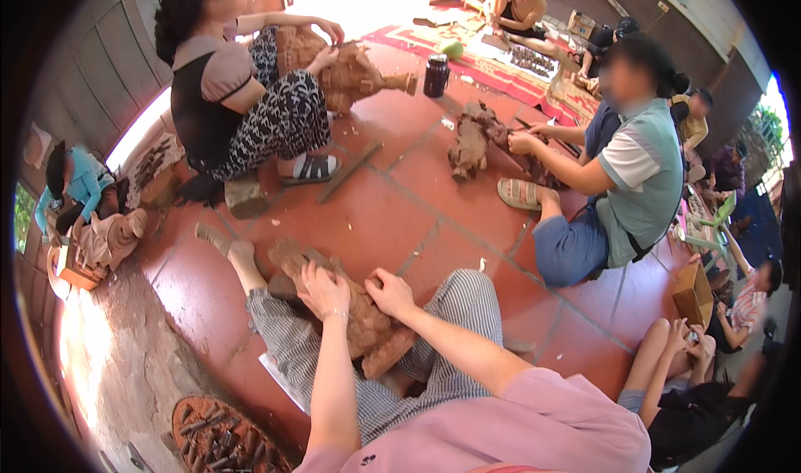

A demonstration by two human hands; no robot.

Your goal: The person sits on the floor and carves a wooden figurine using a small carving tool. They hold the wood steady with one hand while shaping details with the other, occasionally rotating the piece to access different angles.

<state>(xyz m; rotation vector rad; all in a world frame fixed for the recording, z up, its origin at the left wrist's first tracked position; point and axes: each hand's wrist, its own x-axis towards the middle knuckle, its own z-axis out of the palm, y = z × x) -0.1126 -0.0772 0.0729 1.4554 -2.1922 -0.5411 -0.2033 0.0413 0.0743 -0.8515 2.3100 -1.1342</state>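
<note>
A brown carved piece [360, 321], apparently wood, lies across my lap between my striped trouser legs. My left hand [324, 290] rests on its upper part, with the fingers bent over the surface. Beside it, my right hand [390, 293] is closed at the right edge of the carving, fingers curled in. Whatever those fingers may pinch is too small to make out. Part of the carving's far end shows beyond my left hand.
At lower left a round tray [179, 415] holds several small dark tools. Ahead, one person sits with a large carving [342, 77]; another, at right, works on a darker carving [469, 143]. A dark flask [435, 76] and a wooden bar [350, 171] are on the tiled floor.
</note>
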